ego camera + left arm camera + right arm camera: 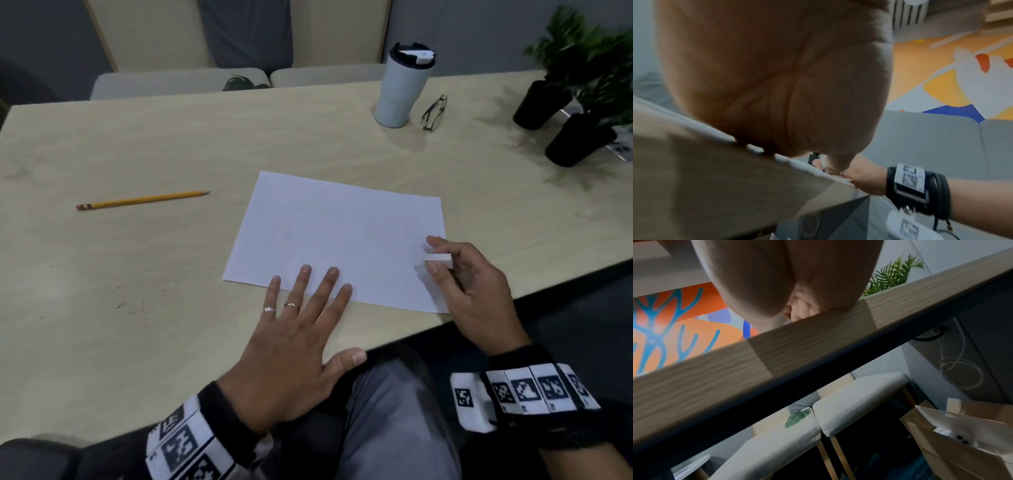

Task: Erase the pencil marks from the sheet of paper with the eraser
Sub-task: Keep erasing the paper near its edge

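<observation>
Sheet of paper (337, 236) lies flat on the table (144, 274), near the front edge, long axis running left to right and skewed a little, its right end closer to the person. No pencil marks legible on it from the head view; too faint or too blurred to tell.

Left hand (291, 346) is spread, fingers straight, fingertips (331, 272) pressing the near edge of the sheet to pin it. Thumb hangs off the table's front edge.

Right hand (469, 284) pinches the white eraser (438, 257) between thumb and fingers, at the sheet's right end, over the paper; whether it touches I cannot tell. The hands are well apart.

So the unworked paper stretches away leftward from the eraser, along the long axis. Right hand is the nearer one and, I judge, need only stroke inward.

Pencil (142, 199) lies well off to the left, untouched.
</observation>
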A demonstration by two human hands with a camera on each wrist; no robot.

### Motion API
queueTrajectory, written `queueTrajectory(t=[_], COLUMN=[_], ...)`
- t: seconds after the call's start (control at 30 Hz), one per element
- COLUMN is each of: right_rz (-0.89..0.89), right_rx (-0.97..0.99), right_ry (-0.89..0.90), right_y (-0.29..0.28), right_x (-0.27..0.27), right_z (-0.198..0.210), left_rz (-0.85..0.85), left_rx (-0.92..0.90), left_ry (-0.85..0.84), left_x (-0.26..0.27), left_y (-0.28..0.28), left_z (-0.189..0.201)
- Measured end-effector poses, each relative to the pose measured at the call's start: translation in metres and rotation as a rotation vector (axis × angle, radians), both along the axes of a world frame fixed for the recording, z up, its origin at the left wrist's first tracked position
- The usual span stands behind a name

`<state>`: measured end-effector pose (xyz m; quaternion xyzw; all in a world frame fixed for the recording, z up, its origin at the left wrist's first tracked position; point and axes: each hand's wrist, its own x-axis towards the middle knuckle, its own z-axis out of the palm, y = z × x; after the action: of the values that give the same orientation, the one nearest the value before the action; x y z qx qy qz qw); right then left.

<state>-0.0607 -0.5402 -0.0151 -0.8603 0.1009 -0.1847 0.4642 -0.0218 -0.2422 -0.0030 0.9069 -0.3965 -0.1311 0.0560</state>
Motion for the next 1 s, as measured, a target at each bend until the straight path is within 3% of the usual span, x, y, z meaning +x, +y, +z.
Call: queueTrajectory(t=[0.13, 0.33, 0.63, 0.8, 1.0], right_rz=[-0.153, -0.03, -0.069, -0.105, -0.102], right_rx=[-0.127, -0.167, -0.205, -0.496, -0.407], right_ry=[-0.081, 0.07, 0.105, 0.045, 0.027], right_y=[-0.001, -0.003, -0.004, 0.009, 0.007], right_x=[-0.007, -0.005, 0.009, -0.002, -0.004], right_z=[0.014, 0.002, 0.006, 0.002, -0.005], left_rz=[-0.005, 0.031, 0.086, 0.066, 0.062], left_rx=[-0.061, -0.09, -0.169, -0.218, -0.231], left_ry=[-0.033, -0.041, 0.005, -0.034, -0.027], left_x=[0.001, 0.004, 0.005, -0.003, -0.008], left_y=[0.005, 0.006, -0.012, -0.008, -0.012], left_z=[-0.012, -0.013, -0.005, -0.008, -0.006])
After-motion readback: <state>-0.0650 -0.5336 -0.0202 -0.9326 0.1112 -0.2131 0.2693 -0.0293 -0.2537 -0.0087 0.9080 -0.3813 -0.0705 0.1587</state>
